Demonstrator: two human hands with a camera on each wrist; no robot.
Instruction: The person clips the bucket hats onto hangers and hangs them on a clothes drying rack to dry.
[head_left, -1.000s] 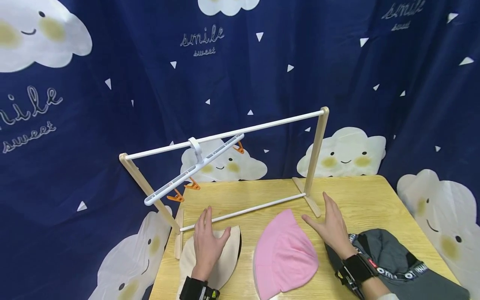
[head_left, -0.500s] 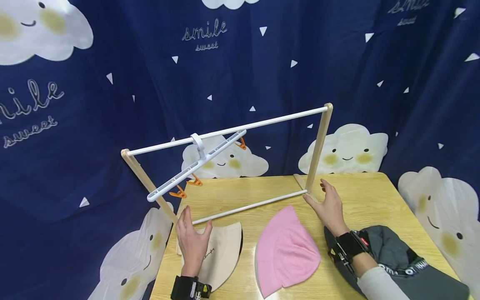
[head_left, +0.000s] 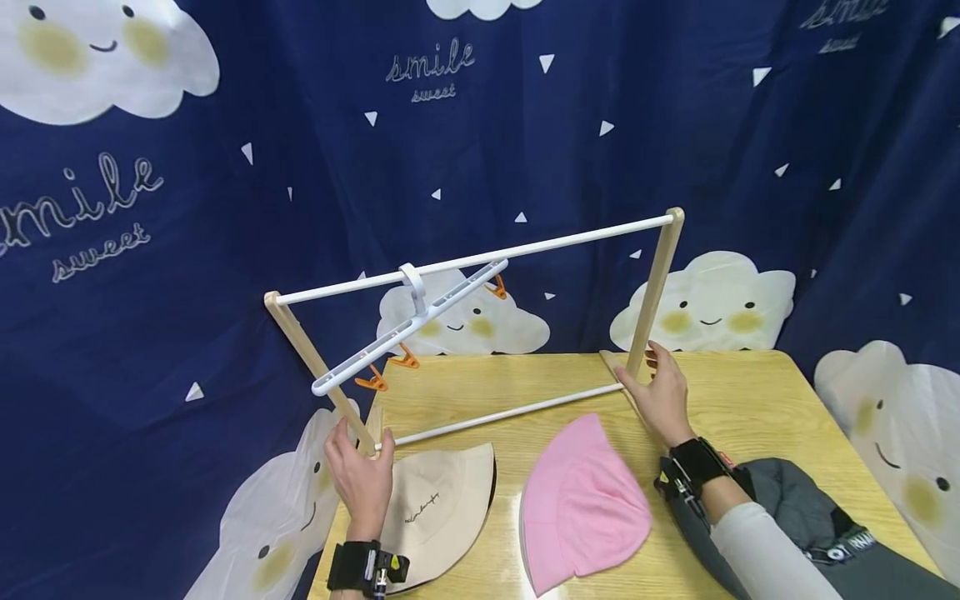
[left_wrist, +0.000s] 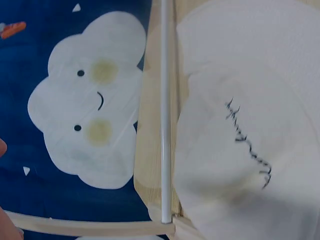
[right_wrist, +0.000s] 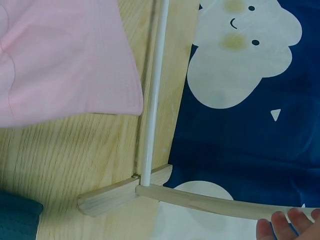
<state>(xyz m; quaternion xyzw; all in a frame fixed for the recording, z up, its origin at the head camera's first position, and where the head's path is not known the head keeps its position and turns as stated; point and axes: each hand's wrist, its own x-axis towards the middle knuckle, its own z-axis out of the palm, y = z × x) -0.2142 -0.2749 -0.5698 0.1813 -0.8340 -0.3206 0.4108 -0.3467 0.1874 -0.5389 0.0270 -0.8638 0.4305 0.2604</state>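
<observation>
A drying rack with light wooden posts [head_left: 654, 296] and a white top rail [head_left: 540, 247] stands on the table. From the rail hangs a white hanger [head_left: 405, 332] with small orange clips [head_left: 405, 357]. My left hand [head_left: 362, 479] is at the foot of the left post, thumb and fingers apart on either side. My right hand [head_left: 662, 398] is beside the lower right post, its fingers [right_wrist: 283, 227] loosely bent near the wood; whether they press it cannot be told. A cream bucket hat [head_left: 442, 508] and a pink bucket hat [head_left: 585, 508] lie in front of the rack.
A dark grey cap [head_left: 795, 517] with a lettered band lies at the right, partly under my right forearm. The rack's low white crossbar [head_left: 510, 413] runs behind the hats. A navy curtain [head_left: 315, 125] with clouds hangs behind the wooden table [head_left: 720, 375].
Both hands have moved outward and forward to the rack's two posts, the left one from over the cream hat, the right one from beside the pink hat. The hats stay in place.
</observation>
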